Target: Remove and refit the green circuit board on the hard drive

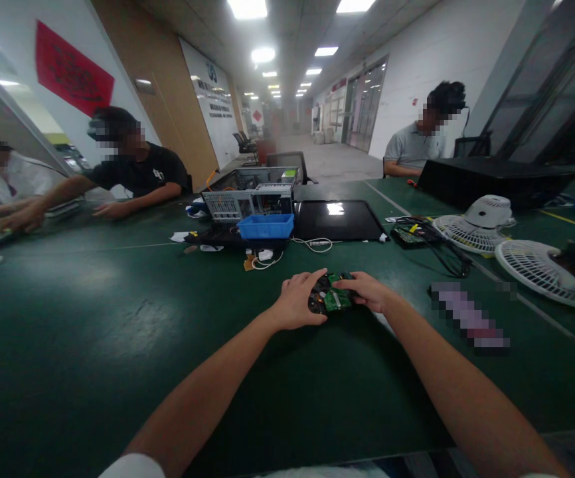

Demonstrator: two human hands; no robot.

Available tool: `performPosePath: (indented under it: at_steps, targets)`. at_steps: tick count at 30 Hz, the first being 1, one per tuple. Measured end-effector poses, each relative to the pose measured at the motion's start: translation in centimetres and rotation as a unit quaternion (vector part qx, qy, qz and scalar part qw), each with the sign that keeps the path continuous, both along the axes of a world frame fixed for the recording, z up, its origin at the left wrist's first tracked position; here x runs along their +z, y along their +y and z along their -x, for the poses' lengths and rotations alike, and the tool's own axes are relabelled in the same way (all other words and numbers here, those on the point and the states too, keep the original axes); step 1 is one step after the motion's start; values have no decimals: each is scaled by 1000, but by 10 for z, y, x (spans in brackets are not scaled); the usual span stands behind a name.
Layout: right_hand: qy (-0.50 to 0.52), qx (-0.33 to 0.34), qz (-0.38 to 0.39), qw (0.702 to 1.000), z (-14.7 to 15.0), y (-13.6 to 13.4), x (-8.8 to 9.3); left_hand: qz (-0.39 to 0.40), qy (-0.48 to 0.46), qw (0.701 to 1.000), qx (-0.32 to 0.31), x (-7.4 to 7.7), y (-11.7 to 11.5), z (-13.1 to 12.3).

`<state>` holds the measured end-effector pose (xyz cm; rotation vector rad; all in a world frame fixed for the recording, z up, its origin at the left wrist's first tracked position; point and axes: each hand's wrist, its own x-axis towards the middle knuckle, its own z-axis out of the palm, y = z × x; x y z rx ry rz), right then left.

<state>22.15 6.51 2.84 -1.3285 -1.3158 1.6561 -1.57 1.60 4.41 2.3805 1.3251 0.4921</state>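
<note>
A hard drive (331, 297) with a green circuit board facing up lies on the dark green table (118, 318) in front of me. My left hand (297, 300) is curled around its left side. My right hand (367, 291) grips its right side, fingers bent over the top edge. Both hands hold the drive low, at or just above the table surface.
Beyond the drive stand an open computer case (250, 192), a blue bin (266, 226), a black panel (337, 220) and loose white cables (267, 259). White fan grilles (536, 265) and a fan base (489, 212) lie to the right. Other people sit at left and far right.
</note>
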Motion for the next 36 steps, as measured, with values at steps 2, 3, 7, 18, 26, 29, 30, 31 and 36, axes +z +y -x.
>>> performPosePath:
  at_steps: [2,3,7,18,26,29,30,31,36]
  targets:
    - [10,1,4,1000,1,-1,-1,3,-7,1000,10,3,-4,-2]
    - [13,-2,7,1000,1,-1,0,6,-15,1000,14,5,-6,-1]
    - [21,-3,28,999,3,-4,5,92,-109,990,5,9,-5,12]
    - [84,98,58,990,18,-24,27,634,-424,646,-22,-2,-22,33]
    - [53,145,37,987,16,-27,31,702,-474,523,-91,5,-47,7]
    - [37,168,20,985,10,-25,30,708,-488,495,-124,-5,-42,5]
    - [35,177,12,984,9,-24,29,711,-491,483,-141,-9,-41,5]
    - [35,184,5,982,8,-24,28,714,-494,472,-155,-12,-40,5]
    - [62,179,-3,982,6,-19,23,714,-510,449,-170,-18,-41,6]
